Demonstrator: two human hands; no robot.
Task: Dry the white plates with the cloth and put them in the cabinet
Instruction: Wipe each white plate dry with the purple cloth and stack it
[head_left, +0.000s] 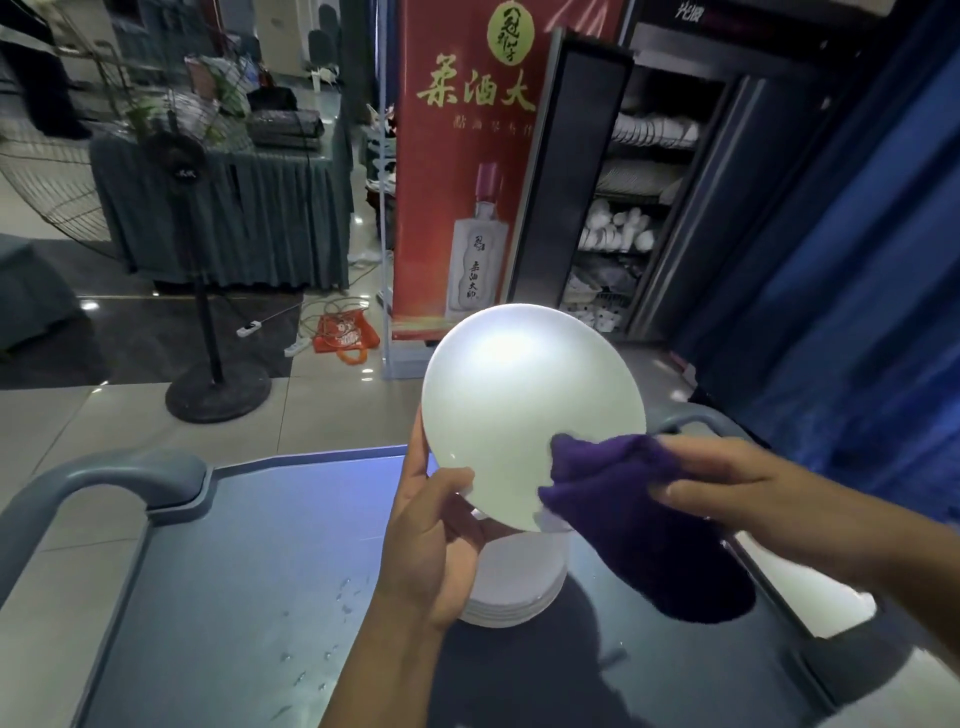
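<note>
While cloth (623, 499) wipes plate (519, 405), banner (467, 104) (酒大)

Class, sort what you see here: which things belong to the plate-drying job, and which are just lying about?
Job: held white plate; purple cloth; stacked plates; open cabinet; cart.
Lying about: standing fan; red banner; orange bag; power strip.

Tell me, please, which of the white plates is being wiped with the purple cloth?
The raised plate, which the left hand grips by its edge while the right hand presses the cloth on it; the others lie stacked on the cart.
</note>
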